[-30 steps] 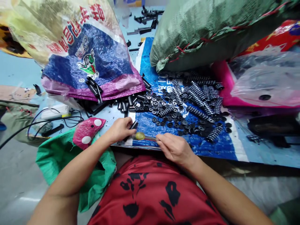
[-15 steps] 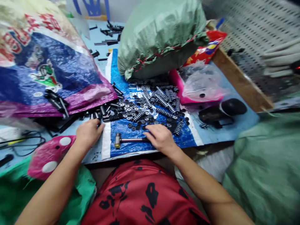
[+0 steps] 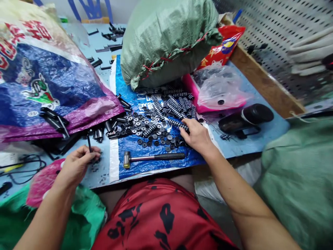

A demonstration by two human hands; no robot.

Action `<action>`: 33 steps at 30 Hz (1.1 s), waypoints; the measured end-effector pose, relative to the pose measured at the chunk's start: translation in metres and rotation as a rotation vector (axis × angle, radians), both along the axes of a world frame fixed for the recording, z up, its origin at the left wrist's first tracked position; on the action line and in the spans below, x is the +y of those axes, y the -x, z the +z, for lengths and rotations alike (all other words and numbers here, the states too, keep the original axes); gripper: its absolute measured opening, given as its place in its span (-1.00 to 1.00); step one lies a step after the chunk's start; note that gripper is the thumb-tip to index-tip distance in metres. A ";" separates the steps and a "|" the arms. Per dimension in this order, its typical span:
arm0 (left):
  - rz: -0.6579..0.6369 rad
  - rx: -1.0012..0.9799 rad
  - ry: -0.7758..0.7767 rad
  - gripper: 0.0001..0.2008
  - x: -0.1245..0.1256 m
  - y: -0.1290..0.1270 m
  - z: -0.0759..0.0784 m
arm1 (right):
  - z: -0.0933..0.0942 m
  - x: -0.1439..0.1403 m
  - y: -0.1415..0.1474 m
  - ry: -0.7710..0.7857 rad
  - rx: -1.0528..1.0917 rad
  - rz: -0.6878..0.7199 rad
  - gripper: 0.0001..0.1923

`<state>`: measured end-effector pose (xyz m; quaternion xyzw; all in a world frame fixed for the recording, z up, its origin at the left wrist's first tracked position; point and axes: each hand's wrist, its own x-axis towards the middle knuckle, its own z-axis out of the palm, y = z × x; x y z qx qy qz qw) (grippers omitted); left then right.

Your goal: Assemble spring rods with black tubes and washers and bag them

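In the head view, my left hand (image 3: 79, 161) pinches a slim black part (image 3: 89, 143) upright between thumb and fingers, over the light-blue table at the left. My right hand (image 3: 197, 136) is at the right of the pile, its thumb and fingers closed around the near end of a black-and-white ribbed rod (image 3: 174, 123). More ribbed rods (image 3: 175, 107) lie behind it. Many small round black discs with centre holes (image 3: 136, 125) spread between the hands. A small hammer (image 3: 156, 157) with a dark grip lies on the blue plastic sheet (image 3: 145, 168), touched by neither hand.
A printed sack (image 3: 65, 83) leans in from the left, with black parts (image 3: 99, 134) along its edge. A stuffed green sack (image 3: 166, 41) stands behind the pile. To the right are a pink box (image 3: 191, 88) with a clear bag, a black bottle (image 3: 246, 119) and a wooden ledge (image 3: 265, 83).
My left hand has drawn back toward me from the black parts, with a slim one in its fingers. My right hand has left the hammer handle and moved right and forward to the ribbed rods.
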<state>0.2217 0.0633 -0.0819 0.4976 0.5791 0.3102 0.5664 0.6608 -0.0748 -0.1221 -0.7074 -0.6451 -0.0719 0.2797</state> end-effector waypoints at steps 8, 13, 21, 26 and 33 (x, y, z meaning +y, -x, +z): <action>0.151 -0.306 0.071 -0.37 -0.034 -0.059 0.018 | 0.004 -0.020 0.075 -0.075 1.713 0.024 -0.49; 0.010 -0.383 0.110 -0.49 -0.054 -0.086 0.026 | 0.014 -0.027 0.111 0.172 2.071 0.205 -0.45; -0.181 -0.370 0.169 -0.53 -0.076 -0.090 0.011 | 0.030 -0.013 0.129 0.366 1.947 0.494 -0.45; -0.162 -0.345 0.187 -0.52 -0.081 -0.083 0.005 | 0.033 0.001 0.142 0.400 1.920 0.546 -0.42; -0.153 -0.297 0.220 -0.50 -0.085 -0.084 -0.003 | 0.034 0.025 0.153 0.308 1.955 0.299 -0.27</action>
